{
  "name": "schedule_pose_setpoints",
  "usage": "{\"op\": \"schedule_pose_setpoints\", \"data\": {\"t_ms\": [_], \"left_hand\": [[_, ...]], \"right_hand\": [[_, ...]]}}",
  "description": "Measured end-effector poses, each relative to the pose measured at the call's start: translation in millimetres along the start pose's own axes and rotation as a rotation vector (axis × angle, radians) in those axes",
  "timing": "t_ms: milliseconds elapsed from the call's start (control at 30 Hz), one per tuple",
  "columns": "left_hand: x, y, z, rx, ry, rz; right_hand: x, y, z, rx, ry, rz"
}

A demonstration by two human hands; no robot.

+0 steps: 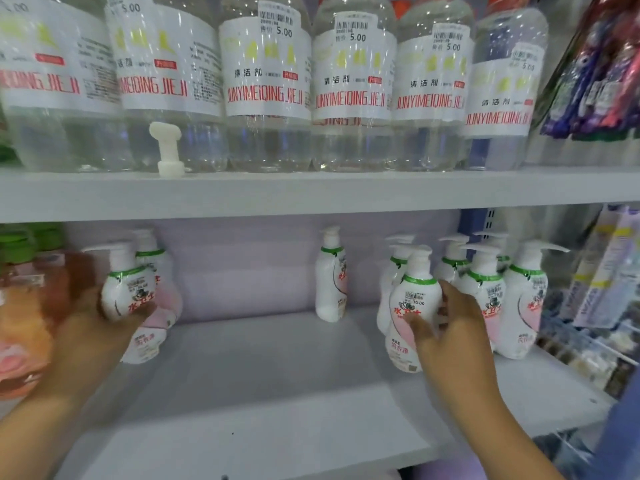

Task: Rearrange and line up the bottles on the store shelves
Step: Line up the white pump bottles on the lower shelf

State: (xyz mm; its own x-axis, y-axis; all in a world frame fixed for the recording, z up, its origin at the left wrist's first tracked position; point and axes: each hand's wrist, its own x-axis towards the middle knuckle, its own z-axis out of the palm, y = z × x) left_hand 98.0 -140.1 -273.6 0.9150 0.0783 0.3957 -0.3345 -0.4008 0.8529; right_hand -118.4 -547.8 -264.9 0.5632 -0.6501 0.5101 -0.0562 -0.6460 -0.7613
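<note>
Two bare forearms reach in over the lower shelf [263, 393], a plain pale grey board. The left hand [93, 327] is wrapped around a white pump bottle [126, 289] with a green neck band and a pink and red label, fingers curled round its lower body, and the bottle leans a bit toward the left. It's pretty blurry over there, so I can't tell whether the bottle sits on the shelf or is lifted off it. Right behind it stands a second pump bottle [152, 271] of the same kind, touching or nearly so.

The right hand [446, 323] grips another of these bottles, the front bottle [414, 306] of the right-hand group, thumb across the label and fingers round the far side. That one stands upright on the shelf. Just beside and behind it is a cluster of the same white bottles [491, 289], packed close together, pump spouts pointing different ways.

Further back, near the rear wall, a lone bottle [330, 282] stands by itself, well apart from both groups and turned sideways.

At the left edge there are orange bottles with green caps [20, 306], very blurred.

Up above, the upper shelf [311, 195] carries a row of big clear bottles [353, 81] with white labels, red lettering and price stickers reading 5.00. A loose white pump head [168, 148] stands at the shelf's front edge in front of them. Colourful packets [599, 81] hang at the far right.
</note>
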Motion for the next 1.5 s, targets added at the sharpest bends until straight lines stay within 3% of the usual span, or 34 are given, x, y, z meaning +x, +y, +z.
{"op": "schedule_pose_setpoints", "data": {"t_ms": [133,233,333,433,600,900,1100,1500], "left_hand": [[-24.4,17.9,24.8,-0.070,-0.190,0.007],[-41.3,35.0,49.5,-0.133,-0.332,-0.015],[-49.9,40.7,70.2,-0.213,-0.404,-0.051],[-61.9,43.7,81.2,-0.249,-0.384,-0.026],[-69.1,33.9,83.7,-0.332,-0.408,-0.009],[-70.7,44.8,97.2,-0.257,-0.483,0.003],[-64.7,68.5,113.5,-0.117,-0.546,0.001],[-92.5,109.4,154.1,-0.193,-0.653,-0.040]], "right_hand": [[-27.2,-30.4,6.6,0.064,0.250,-0.223],[-30.8,-54.2,44.7,0.283,0.079,-0.264],[0.2,-58.6,96.5,0.291,-0.215,-0.021],[35.7,-51.9,133.7,0.154,-0.245,0.076],[66.0,-38.2,158.6,0.203,-0.290,0.173],[8.4,-33.0,115.7,-0.001,-0.270,0.049],[-34.8,-29.8,71.6,-0.061,-0.122,-0.056],[-44.2,-21.5,39.1,-0.222,-0.100,-0.132]]}}
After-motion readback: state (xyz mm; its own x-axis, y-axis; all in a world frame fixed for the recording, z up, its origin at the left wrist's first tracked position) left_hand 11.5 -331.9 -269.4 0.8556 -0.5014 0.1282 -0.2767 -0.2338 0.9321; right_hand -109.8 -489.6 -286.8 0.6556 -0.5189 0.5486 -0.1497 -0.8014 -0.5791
